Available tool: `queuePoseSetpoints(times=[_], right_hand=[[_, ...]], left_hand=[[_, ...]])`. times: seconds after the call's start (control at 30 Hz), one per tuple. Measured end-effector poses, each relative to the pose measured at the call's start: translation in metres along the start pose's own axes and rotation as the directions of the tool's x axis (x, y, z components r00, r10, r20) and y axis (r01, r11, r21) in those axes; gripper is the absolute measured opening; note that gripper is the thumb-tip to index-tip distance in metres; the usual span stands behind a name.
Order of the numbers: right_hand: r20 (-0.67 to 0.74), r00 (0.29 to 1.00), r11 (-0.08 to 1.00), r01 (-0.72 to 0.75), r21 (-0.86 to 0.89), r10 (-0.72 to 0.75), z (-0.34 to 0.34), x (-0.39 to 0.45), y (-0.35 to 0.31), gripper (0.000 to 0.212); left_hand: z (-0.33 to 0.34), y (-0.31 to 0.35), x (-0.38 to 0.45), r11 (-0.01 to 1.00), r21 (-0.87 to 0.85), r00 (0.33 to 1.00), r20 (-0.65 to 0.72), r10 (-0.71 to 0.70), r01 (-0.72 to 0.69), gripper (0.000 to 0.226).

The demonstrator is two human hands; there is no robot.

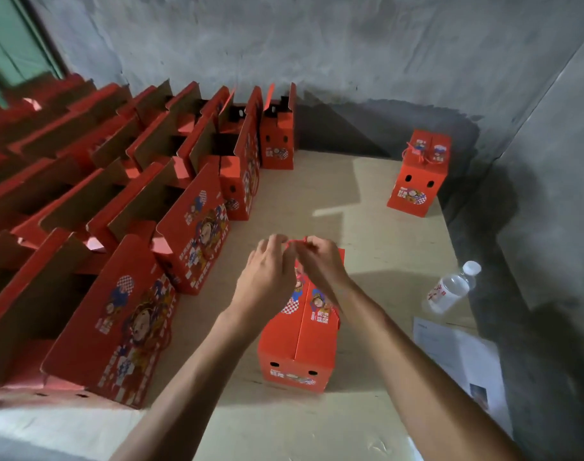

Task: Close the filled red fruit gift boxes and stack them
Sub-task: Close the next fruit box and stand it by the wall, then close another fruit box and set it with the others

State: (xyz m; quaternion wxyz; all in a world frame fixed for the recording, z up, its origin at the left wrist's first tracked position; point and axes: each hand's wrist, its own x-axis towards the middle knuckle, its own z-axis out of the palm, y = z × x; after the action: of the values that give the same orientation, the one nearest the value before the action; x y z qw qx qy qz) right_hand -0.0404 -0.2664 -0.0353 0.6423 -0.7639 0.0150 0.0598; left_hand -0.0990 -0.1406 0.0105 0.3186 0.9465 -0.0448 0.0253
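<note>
Both hands, left hand and right hand, pinch red cord above closed box.

closed box: red, blue-and-white checker patches, cartoon face print | open boxes left of it: red outside, plain brown card inside, same print | far box beyond it: red, blue-white print | floor sheet: tan | bottle to its right: clear, white cap, label possibly red-lettered | wall: mottled grey

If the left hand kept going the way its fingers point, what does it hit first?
Likely the right hand, fingertips nearly meeting the left hand at the thin red cord handle above the closed red cardboard gift box.
</note>
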Motion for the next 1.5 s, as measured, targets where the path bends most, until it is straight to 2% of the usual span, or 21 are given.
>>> queuePoseSetpoints(times=[0.07,0.13,0.2,0.27,0.37,0.43,0.53,0.63,0.77,0.9,1.0,1.13,1.23,1.3,1.4,1.5], right_hand=[[-0.059,0.998,1.0,-0.02,-0.004,0.02,-0.021,0.021,-0.016,0.032],[-0.11,0.994,1.0,-0.008,0.003,0.009,-0.037,0.039,-0.029,0.033],[-0.153,0.988,1.0,-0.007,-0.002,0.006,-0.052,0.057,-0.044,0.031],[-0.174,0.985,1.0,0.013,-0.028,-0.018,-0.066,0.075,-0.06,0.03],[-0.209,0.975,0.995,0.059,-0.083,-0.075,-0.084,0.107,-0.083,0.027],[-0.238,0.966,0.992,0.079,-0.103,-0.102,-0.094,0.131,-0.094,0.027],[-0.279,0.95,0.984,0.101,-0.147,-0.139,-0.116,0.173,-0.106,0.026],[-0.301,0.939,0.965,0.093,-0.247,-0.168,-0.15,0.222,-0.115,0.022],[-0.301,0.935,0.944,0.086,-0.32,-0.188,-0.205,0.295,-0.124,0.023],[-0.343,0.907,0.925,0.112,-0.362,-0.243,-0.251,0.373,-0.118,0.021],[-0.399,0.89,0.927,0.068,-0.368,-0.223,-0.284,0.422,-0.108,0.022],[-0.433,0.886,0.915,-0.027,-0.402,-0.164,-0.32,0.469,-0.084,0.024],[-0.399,0.914,0.87,-0.139,-0.473,-0.071,-0.327,0.484,-0.06,0.037],[-0.359,0.933,0.847,-0.159,-0.507,-0.04,-0.323,0.482,-0.046,0.047],[-0.379,0.912,0.814,-0.097,-0.573,-0.158,-0.307,0.472,-0.034,0.043],[-0.387,0.893,0.707,-0.121,-0.697,-0.229,-0.275,0.46,-0.029,0.038]], left_hand=[[0.02,-0.016,-0.001,0.977,0.215,0.986,0.162,-0.049,0.013,0.046],[0.041,-0.03,0.0,0.968,0.189,0.922,0.318,-0.22,0.165,0.046],[0.056,-0.035,0.002,0.943,-0.135,0.905,0.351,-0.24,0.303,0.038],[0.065,-0.035,0.016,0.758,-0.456,0.874,0.369,-0.316,0.467,0.055],[0.078,-0.022,0.055,0.545,-0.642,0.842,0.426,-0.332,0.54,0.055],[0.092,-0.011,0.09,0.49,-0.719,0.865,0.345,-0.364,0.493,0.049],[0.113,0.011,0.148,0.505,-0.767,0.9,0.214,-0.38,0.396,0.037],[0.13,0.028,0.218,0.527,-0.78,0.921,0.16,-0.354,0.338,0.032],[0.162,0.055,0.316,0.534,-0.787,0.934,0.147,-0.325,0.31,0.046],[0.2,0.08,0.404,0.56,-0.768,0.924,0.104,-0.367,0.309,0.056],[0.231,0.094,0.451,0.58,-0.754,0.928,0.105,-0.357,0.308,0.049],[0.263,0.101,0.503,0.659,-0.692,0.941,0.092,-0.325,0.295,0.03],[0.277,0.101,0.522,0.683,-0.641,0.931,0.156,-0.329,0.349,0.031],[0.281,0.098,0.523,0.712,-0.622,0.945,0.192,-0.266,0.327,0.036],[0.274,0.089,0.526,0.727,-0.62,0.954,0.229,-0.192,0.295,0.044],[0.252,0.071,0.529,0.766,-0.58,0.959,0.12,-0.256,0.277,0.044]])
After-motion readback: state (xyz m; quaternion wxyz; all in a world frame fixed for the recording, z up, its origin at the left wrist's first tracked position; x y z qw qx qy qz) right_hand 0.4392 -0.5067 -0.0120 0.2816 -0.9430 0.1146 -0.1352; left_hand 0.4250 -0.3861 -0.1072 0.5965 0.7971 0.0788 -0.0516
